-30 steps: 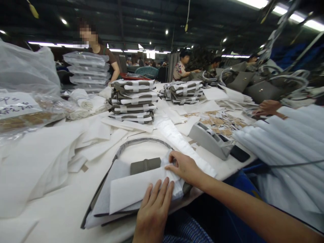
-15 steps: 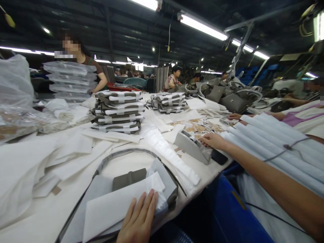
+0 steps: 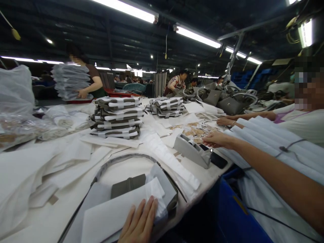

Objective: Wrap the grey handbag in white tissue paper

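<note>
A grey-green handbag (image 3: 129, 185) lies on the table at front centre, its long strap (image 3: 116, 157) looped behind it. White paper (image 3: 108, 211) covers much of the bag. My left hand (image 3: 140, 219) lies flat on the paper's right part, fingers stretched out. Beyond the bag to the right stands a grey tape dispenser (image 3: 189, 152). My right hand (image 3: 217, 140) is just past the dispenser's right side, its fingers bent together with the tips near the roll; whatever they pinch is too small to make out.
Stacks of wrapped bags (image 3: 117, 118) stand behind. White sheets (image 3: 71, 162) lie left. A phone (image 3: 219, 160) sits by the dispenser. A blue bin (image 3: 227, 202) and white rolls (image 3: 275, 148) are at right. One person (image 3: 303, 125) reaches in at right; another (image 3: 95, 79) carries a stack.
My right hand has drawn slightly back from the dispenser. My left hand stays on the paper. The person at back left now holds the grey stack, and the person at right has leaned into view.
</note>
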